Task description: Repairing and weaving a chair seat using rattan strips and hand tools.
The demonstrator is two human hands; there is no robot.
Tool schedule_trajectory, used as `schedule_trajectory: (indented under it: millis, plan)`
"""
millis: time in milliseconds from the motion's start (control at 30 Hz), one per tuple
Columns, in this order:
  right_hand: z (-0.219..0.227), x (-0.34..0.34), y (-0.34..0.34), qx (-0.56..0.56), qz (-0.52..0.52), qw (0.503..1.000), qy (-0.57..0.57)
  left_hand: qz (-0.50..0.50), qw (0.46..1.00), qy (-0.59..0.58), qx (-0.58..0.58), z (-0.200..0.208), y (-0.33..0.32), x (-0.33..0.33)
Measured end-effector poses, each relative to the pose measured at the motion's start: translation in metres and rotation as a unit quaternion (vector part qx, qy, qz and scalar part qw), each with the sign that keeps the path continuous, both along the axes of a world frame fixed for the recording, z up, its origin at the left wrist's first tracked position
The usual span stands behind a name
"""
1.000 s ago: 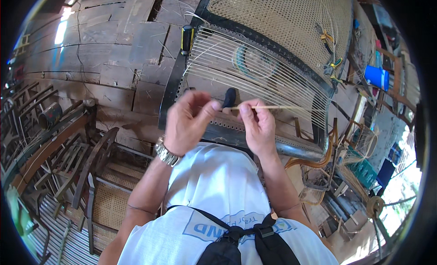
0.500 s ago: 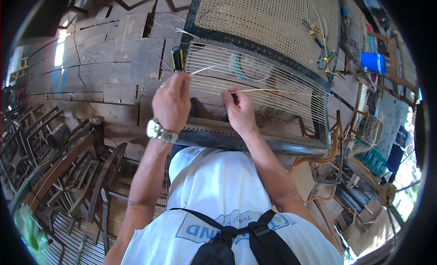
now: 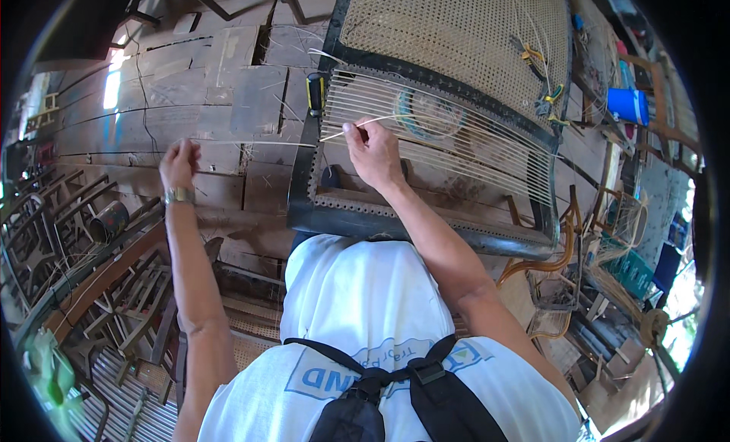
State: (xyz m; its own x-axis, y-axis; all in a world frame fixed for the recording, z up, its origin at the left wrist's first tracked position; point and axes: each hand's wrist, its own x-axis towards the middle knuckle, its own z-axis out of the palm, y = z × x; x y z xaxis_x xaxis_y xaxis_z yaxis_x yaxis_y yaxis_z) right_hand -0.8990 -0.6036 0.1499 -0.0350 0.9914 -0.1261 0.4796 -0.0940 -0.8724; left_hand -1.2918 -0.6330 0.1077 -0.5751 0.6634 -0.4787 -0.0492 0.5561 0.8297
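My left hand (image 3: 180,164), with a watch at the wrist, is closed on a thin cane strand (image 3: 255,143). The strand runs taut from it to the left rail of a dark wooden frame (image 3: 418,228) drilled with holes along its edges. Over the frame's opening, just right of that rail, my right hand (image 3: 372,149) pinches a pale cane strand near the same spot. Parallel cane strands (image 3: 487,164) span the opening. A black-and-yellow handled tool (image 3: 315,94) stands upright at the left rail. Beyond lies a section of woven cane (image 3: 449,24).
Pliers (image 3: 547,100) and a yellow-handled cutting tool (image 3: 528,54) rest on the woven cane. A coil of strands (image 3: 430,115) shows beneath the opening. To the right are a blue bucket (image 3: 627,106) and bent wooden furniture parts; wooden chair frames and a can (image 3: 109,221) are at left.
My left hand has swung out left, away from the frame, with the strand stretched behind it. My right hand has moved left and up toward the left rail, still pinching.
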Motion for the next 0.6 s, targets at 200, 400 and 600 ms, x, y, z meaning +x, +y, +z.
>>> schedule_trajectory:
  millis: [200,400,600]
  plan:
    - [0.001,-0.014,0.000,0.044,0.038,0.995,-0.076,0.165,0.968,-0.191,0.002,-0.064,-0.089,0.020]
    - [0.003,-0.022,-0.002,0.117,0.056,0.982,-0.138,0.194,0.948,-0.246,0.048,-0.060,-0.102,0.031]
    - [0.014,-0.037,-0.003,0.033,0.061,0.994,-0.088,0.192,0.937,-0.273,0.107,-0.045,-0.095,0.026]
